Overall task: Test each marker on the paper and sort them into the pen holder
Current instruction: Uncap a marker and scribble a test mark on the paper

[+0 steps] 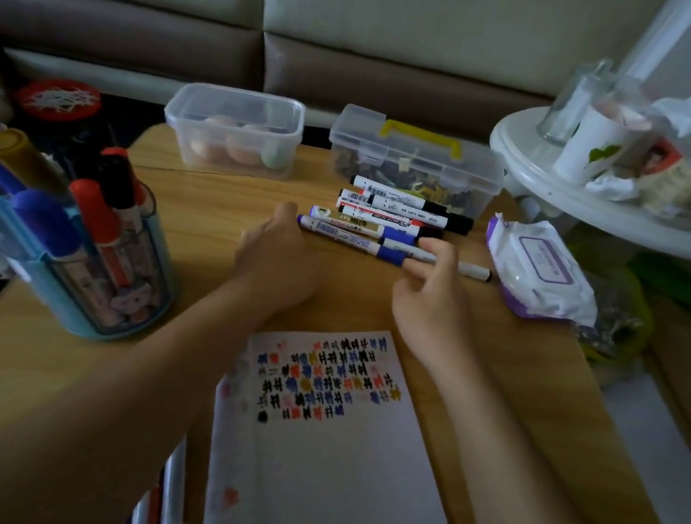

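Several markers [397, 213] lie in a row at the back of the wooden table. The nearest is a white marker with a blue cap [339, 235]. My left hand [277, 250] grips its left end with curled fingers. My right hand [435, 290] pinches its blue cap end between the fingertips. A thin white pen [470, 270] lies just behind my right fingers. The blue pen holder [77, 271] stands at the left with several red, blue and gold capped markers in it. The white paper [346, 467] lies in front of me, its top covered with coloured test marks.
A clear box of eggs [233, 128] and a clear box with a yellow handle [415, 159] stand behind the markers. A pack of wipes [538, 271] lies at the right. A cluttered white round stand [573, 204] rises beyond it. More markers [161, 505] lie beside the paper's left edge.
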